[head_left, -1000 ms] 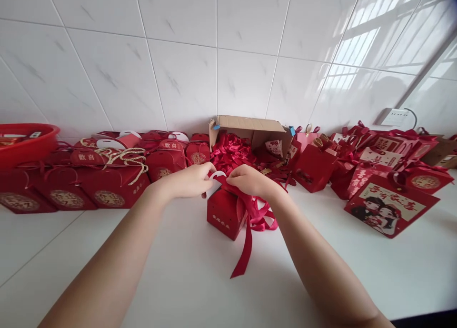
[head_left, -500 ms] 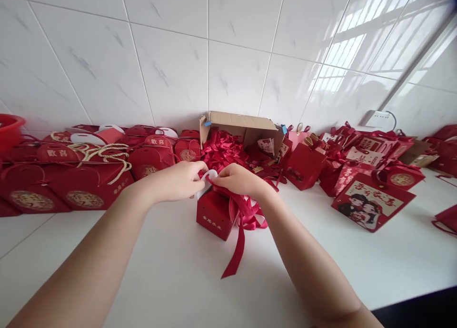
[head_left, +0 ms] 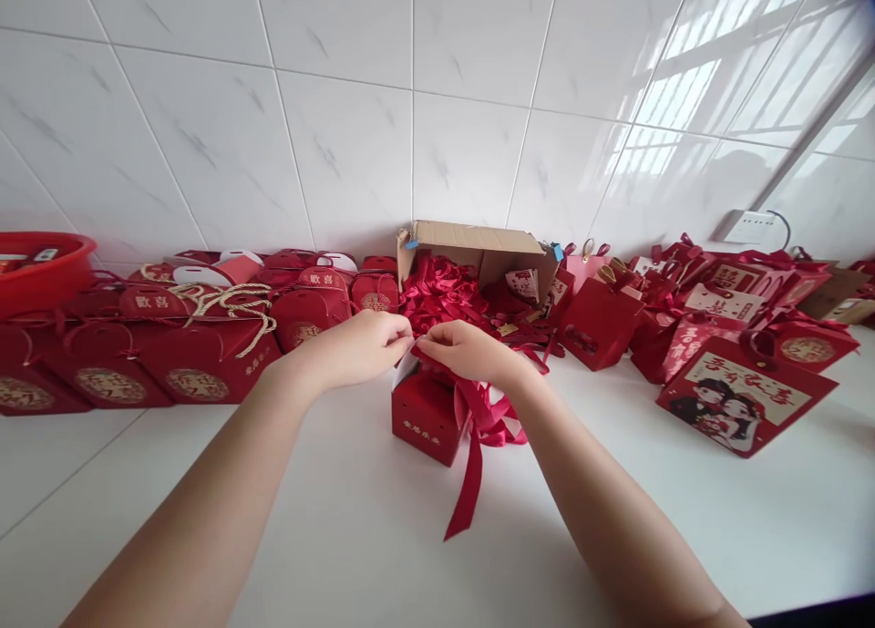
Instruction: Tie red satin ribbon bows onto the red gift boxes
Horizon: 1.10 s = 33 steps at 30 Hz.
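Observation:
A small red gift box (head_left: 425, 418) with gold lettering stands on the white table, its top flaps raised and the inner side of one showing white. My left hand (head_left: 365, 347) is closed in a pinch at the top of the box, over the white flap. My right hand (head_left: 471, 350) pinches close beside it, fingertips almost touching the left ones, at a red ribbon by the flaps. What exactly lies between the fingertips is mostly covered. Loose red ribbon (head_left: 467, 491) hangs down the right side of the box onto the table, with more bunched behind.
Behind the hands, an open cardboard box (head_left: 478, 236) holds a heap of red ribbon (head_left: 441, 291). Red gift boxes (head_left: 198, 373) line the left, beside a red plastic basin (head_left: 51, 277). Red paper bags (head_left: 605, 323) and a printed couple bag (head_left: 745, 400) stand at right, below a power strip (head_left: 748, 226).
The view has shifted a little left and up. Both hands' fingertips have drawn closer together over the flaps, and the white handle loop between them is now covered.

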Available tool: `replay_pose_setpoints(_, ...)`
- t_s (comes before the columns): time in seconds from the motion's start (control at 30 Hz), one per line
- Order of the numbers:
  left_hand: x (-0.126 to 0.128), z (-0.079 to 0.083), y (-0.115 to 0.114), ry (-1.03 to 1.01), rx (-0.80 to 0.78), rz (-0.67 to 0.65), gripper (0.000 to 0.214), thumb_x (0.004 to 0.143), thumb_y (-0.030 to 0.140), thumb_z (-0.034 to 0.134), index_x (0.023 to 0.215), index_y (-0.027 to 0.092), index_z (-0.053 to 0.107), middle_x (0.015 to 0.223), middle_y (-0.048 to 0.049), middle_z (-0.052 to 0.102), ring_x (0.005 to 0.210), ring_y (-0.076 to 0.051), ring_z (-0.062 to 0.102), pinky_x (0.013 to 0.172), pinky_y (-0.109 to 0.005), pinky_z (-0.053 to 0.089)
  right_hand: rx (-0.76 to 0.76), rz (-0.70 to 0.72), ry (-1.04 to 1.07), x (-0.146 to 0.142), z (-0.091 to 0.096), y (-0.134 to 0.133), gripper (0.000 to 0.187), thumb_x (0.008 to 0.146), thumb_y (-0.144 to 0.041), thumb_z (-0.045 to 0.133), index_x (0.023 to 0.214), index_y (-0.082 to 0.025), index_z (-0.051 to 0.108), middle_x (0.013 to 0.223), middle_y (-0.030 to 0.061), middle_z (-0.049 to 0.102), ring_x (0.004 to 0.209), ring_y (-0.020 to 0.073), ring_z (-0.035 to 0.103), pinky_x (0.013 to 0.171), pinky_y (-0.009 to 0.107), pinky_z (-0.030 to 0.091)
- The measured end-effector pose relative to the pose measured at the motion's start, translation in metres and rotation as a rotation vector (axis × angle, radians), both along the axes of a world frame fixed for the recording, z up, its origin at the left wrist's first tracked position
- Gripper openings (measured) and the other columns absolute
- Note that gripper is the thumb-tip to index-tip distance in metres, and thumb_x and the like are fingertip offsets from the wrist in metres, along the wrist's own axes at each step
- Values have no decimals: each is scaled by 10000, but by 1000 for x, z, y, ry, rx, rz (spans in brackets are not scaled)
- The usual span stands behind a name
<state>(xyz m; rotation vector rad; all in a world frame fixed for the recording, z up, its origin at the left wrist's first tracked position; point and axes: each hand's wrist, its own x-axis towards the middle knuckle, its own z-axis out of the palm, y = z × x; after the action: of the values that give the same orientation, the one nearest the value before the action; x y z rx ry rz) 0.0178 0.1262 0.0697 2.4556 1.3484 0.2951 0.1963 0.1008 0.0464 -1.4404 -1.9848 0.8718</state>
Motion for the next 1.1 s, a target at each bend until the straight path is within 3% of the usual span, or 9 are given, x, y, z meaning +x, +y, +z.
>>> replay_pose_setpoints(0.2,-1,2,1,36,-5,0,191,798,300,435,828,273,622,667,3,629,497,-155,508,433,-240,318,-12,41,6,3,-1,-1,321,869,-366,467,606,-193,405,562,-53,370,517,88,328,498,246,266)
replay_pose_setpoints(0.43,-2,-1,1,-19,82,-25,225,772,315,492,911,271,663,751,-16,688,586,-180,610,513,-248,412,-45,51,28,4,1,1,288,881,-359,462,654,-183,480,614,-31,495,567,100,411,549,246,331)
replay_pose_setpoints(0.6,0,-3,3,-31,113,-45,213,771,328,497,873,261,672,801,-17,715,681,-190,651,583,-249,457,-98,56,133,5,-1,2,254,886,-329,458,687,-176,500,678,-9,576,590,98,467,583,237,365)
replay_pose_setpoints(0.83,-2,-7,9,-78,65,-46,226,727,295,530,877,269,696,770,-30,718,670,-212,656,572,-263,448,-62,96,105,8,-2,2,270,872,-343,466,658,-186,418,596,-56,415,544,81,336,530,230,279)
replay_pose_setpoints(1.1,-1,-5,6,-22,34,-88,208,764,288,471,803,254,672,736,-12,702,591,-179,614,533,-255,409,-28,122,-10,10,3,-2,241,857,-321,466,659,-190,426,606,-54,382,568,93,338,547,247,290)
